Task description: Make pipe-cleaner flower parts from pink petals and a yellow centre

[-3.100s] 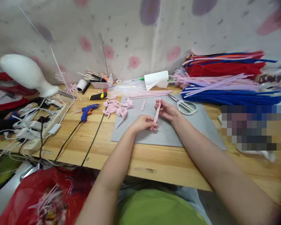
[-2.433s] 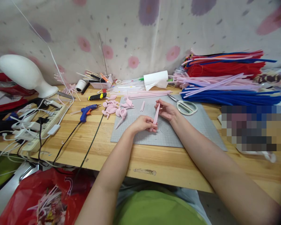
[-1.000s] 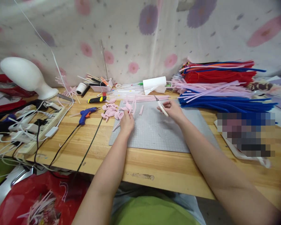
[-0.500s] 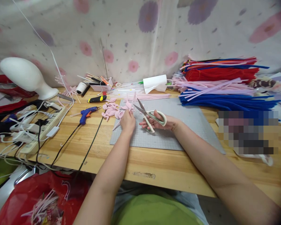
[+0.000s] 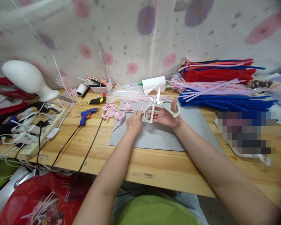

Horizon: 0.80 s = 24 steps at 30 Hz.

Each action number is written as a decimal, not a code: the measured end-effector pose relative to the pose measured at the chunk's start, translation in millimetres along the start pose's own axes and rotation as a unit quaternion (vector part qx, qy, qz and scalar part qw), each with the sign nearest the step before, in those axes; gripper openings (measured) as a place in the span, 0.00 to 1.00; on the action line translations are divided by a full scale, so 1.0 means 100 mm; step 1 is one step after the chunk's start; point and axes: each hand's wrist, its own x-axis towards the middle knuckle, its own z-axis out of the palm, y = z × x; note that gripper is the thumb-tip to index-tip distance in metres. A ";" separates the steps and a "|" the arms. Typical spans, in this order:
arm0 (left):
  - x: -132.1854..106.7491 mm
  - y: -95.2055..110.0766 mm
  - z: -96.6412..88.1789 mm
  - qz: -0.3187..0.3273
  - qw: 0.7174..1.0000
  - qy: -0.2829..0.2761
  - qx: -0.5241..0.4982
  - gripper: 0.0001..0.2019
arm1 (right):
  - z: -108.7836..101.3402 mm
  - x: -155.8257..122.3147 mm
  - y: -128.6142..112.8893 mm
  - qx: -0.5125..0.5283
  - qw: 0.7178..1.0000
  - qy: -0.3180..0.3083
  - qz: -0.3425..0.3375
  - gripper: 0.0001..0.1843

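Observation:
My right hand [image 5: 165, 117] has its thumb and fingers through the pale green and white handles of a pair of scissors [image 5: 157, 101]. The handles are spread wide and the blades point away from me. My left hand [image 5: 134, 122] is closed in a pinch just left of the scissors, with the end of a pink pipe cleaner [image 5: 142, 107] showing above the fingers. Where the pipe cleaner meets the blades is hard to make out. Both hands are over a grey cutting mat [image 5: 168, 142]. Curled pink pipe-cleaner shapes [image 5: 110, 112] lie left of my left hand.
A blue glue gun [image 5: 85, 117], a yellow-black cutter [image 5: 97, 100] and a loaded power strip [image 5: 50, 126] lie to the left. Bundles of blue [image 5: 227, 101], pink and red pipe cleaners stand back right. A white foam head [image 5: 23, 75] and white roll [image 5: 154, 83] are behind.
My left hand has moved right, away from the pink shapes, towards the scissors. The scissors have turned, their blades now pointing farther away from me, and the handles have spread.

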 end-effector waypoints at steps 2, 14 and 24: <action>-0.01 -0.01 0.00 0.009 1.000 -0.002 0.002 0.16 | 0.01 0.00 0.00 0.019 1.000 0.007 -0.018 0.38; -0.02 -0.06 0.00 0.038 0.999 -0.029 -0.016 0.16 | 0.01 0.00 0.00 0.049 0.999 -0.003 -0.012 0.41; 0.00 -0.10 0.01 0.047 0.997 -0.043 -0.038 0.15 | 0.07 0.03 0.02 0.080 0.995 0.039 -0.048 0.35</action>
